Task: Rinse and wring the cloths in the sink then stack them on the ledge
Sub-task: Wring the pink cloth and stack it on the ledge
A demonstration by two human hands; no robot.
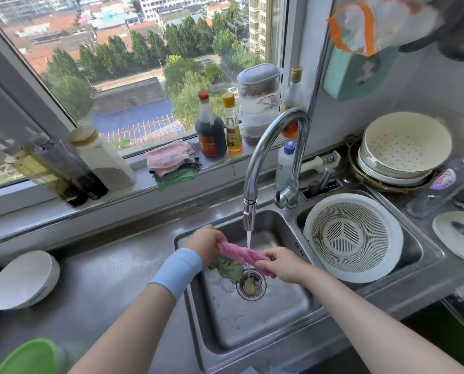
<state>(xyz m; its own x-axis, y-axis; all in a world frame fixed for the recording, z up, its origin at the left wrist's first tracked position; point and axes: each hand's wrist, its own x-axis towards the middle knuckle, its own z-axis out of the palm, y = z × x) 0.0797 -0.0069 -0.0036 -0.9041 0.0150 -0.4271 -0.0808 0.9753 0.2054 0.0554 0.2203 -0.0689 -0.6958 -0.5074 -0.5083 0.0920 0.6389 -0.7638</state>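
Rinsing step: the pink cloth (243,256) is held stretched under the water running from the tap (268,147), over the sink (252,333).
Left hand: the left hand (203,242) is curled round one end of the pink cloth.
Right hand: the right hand (280,264) is closed on the other end, which is pinched between fingers and thumb.
Waiting cloth: a green cloth (229,268) is seen crumpled on the sink floor, just beside the drain (251,286).
Stack: several folded cloths (171,164) are already piled on the ledge (220,168).
Next move: opposite twists of the two ends are probably called for, so that water is wrung out over the sink before the pink cloth is carried to the stack.
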